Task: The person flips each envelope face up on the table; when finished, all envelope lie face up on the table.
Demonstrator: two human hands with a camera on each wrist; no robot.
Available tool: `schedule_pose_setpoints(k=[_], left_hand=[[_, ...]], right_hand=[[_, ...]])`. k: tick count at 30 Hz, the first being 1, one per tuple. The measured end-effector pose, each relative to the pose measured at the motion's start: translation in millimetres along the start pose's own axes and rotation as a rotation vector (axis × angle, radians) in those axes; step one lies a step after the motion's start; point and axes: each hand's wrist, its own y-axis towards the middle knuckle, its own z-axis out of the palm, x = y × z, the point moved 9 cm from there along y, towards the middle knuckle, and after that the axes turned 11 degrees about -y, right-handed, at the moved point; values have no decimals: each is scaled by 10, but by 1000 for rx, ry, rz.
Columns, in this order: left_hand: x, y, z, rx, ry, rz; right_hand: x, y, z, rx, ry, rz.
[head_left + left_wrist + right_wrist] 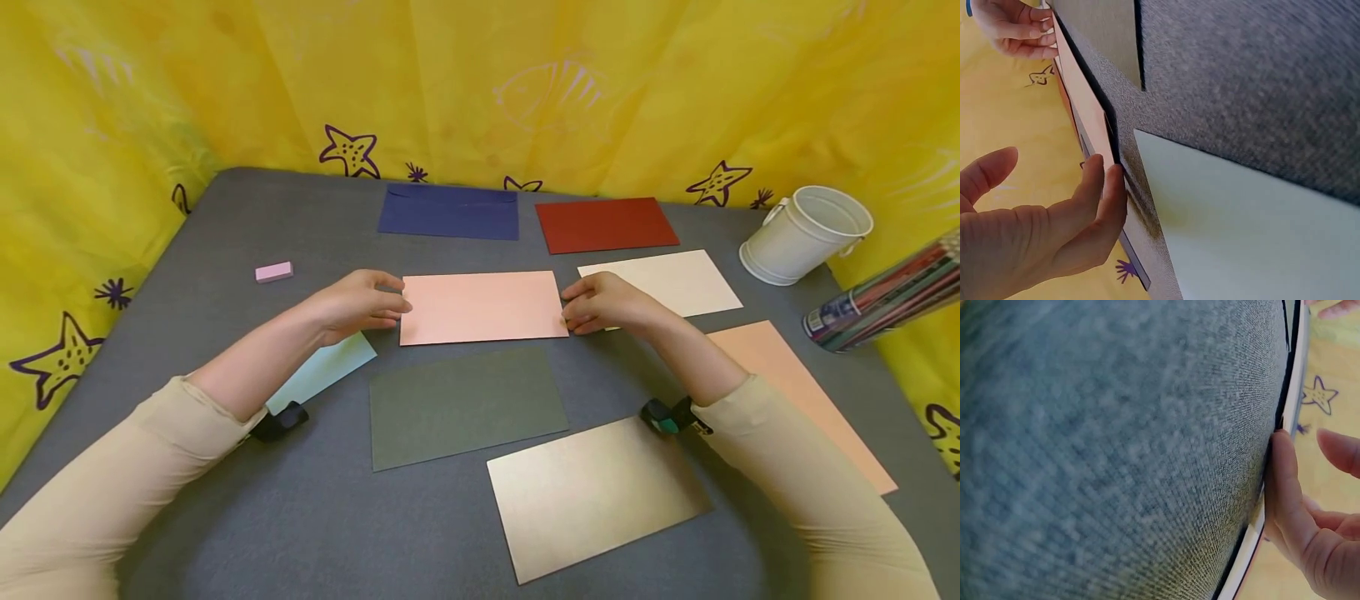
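Observation:
A pink rectangle of stiff paper (pixel 483 307), like an envelope with no flap in sight, lies between my hands at the middle of the table. My left hand (pixel 360 307) touches its left short edge with the fingertips. In the left wrist view, the left thumb (pixel 991 175) stands away from the paper. At the opposite short edge, my right hand (pixel 607 304) rests its fingertips against the paper. The right wrist view shows the right thumb (pixel 1338 450) lifted apart from the fingers. Just in front lies a dark green rectangle (pixel 468 408).
Behind lie a blue envelope (pixel 450 215) and a red rectangle (pixel 607 225). Around my arms are cream (pixel 675 283), peach (pixel 802 392), gold (pixel 596 496) and pale mint (pixel 322 371) pieces. A pink eraser (pixel 273 272), white bucket (pixel 802 237) and pencil tube (pixel 877 296) stand towards the sides.

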Motion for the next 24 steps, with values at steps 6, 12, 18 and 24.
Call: schedule_pose_setpoints(k=[6, 12, 18, 24], left_hand=[[8, 8, 8, 5, -32, -3], [3, 4, 2, 17, -61, -11], [-8, 17, -10, 19, -90, -21], [-65, -7, -33, 17, -105, 4]], right_hand=[[-1, 15, 19, -2, -11, 10], [15, 17, 37, 0, -24, 8], [41, 7, 39, -26, -41, -2], [67, 1, -33, -81, -29, -18]])
